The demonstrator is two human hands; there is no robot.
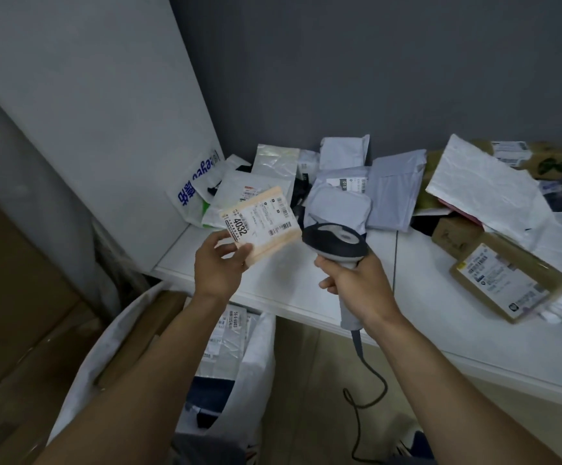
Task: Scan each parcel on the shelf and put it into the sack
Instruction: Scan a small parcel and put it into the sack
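Left grip (pixel 220 263) pinches a small tan paper parcel (pixel 266 223); right grip (pixel 356 280) holds a grey plastic scanner (pixel 335 241). Aim at the barcode (pixel 278 228).

White shelf (pixel 433 313) carries soft parcels (pixel 390 193) (a loose heap) and a brown box (pixel 511 280).

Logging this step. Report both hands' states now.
Left hand: gripping the small beige parcel, label facing up.
Right hand: gripping the corded barcode scanner by its handle.
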